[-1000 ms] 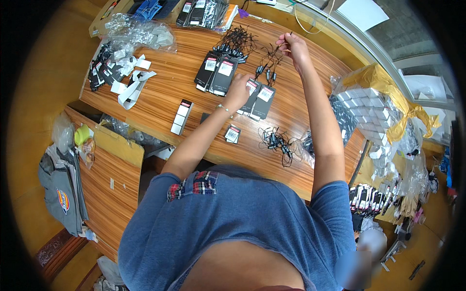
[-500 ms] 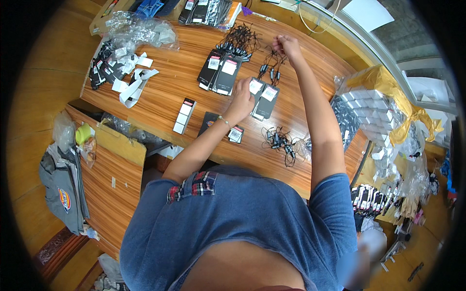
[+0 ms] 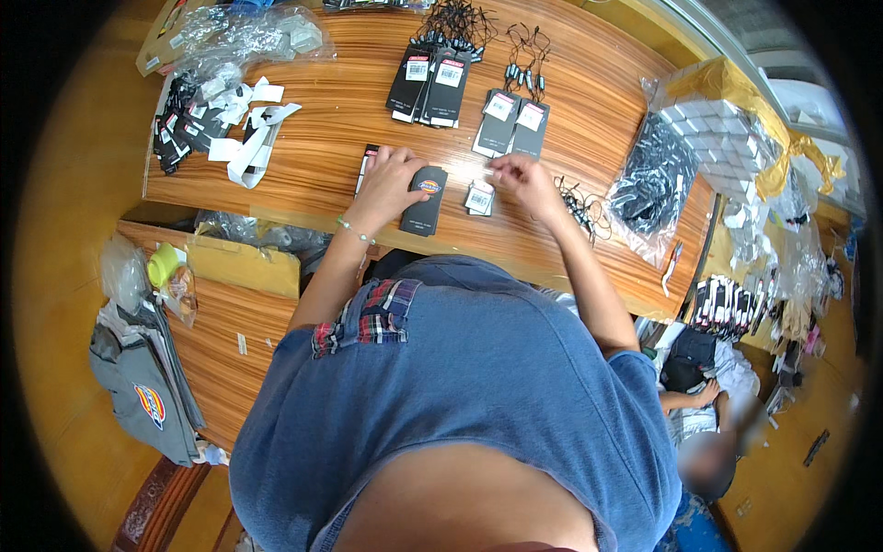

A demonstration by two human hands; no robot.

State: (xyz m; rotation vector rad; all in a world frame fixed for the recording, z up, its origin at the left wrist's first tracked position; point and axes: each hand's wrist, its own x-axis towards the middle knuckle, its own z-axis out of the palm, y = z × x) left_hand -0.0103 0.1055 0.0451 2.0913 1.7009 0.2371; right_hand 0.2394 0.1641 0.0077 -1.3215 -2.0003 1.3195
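Note:
My left hand (image 3: 394,182) lies on the table with its fingers stretched over a strip of white labels (image 3: 367,164), mostly hidden beneath it. Its thumb reaches the edge of a stack of black hang tags (image 3: 422,213). To the right, my right hand (image 3: 524,178) has its fingertips drawn together above a small pile of white barcode tags (image 3: 479,199); anything pinched there is too small to make out. Beyond it lie two groups of black hang tags (image 3: 528,138) with white stickers and black strings. A bigger stack of stickered hang tags (image 3: 407,90) sits farther left.
Loose black strings (image 3: 583,210) lie right of my right hand, beside a plastic bag of black strings (image 3: 648,184). A yellow-wrapped box of white pieces (image 3: 727,124) stands at the right. Paper strips (image 3: 258,147) and clear bags (image 3: 267,37) occupy the left. Another person's hand (image 3: 706,394) shows lower right.
My right hand has come back from the strings of the two far tag groups to the small tags. My left hand has left those groups for the label strip. The view has shifted.

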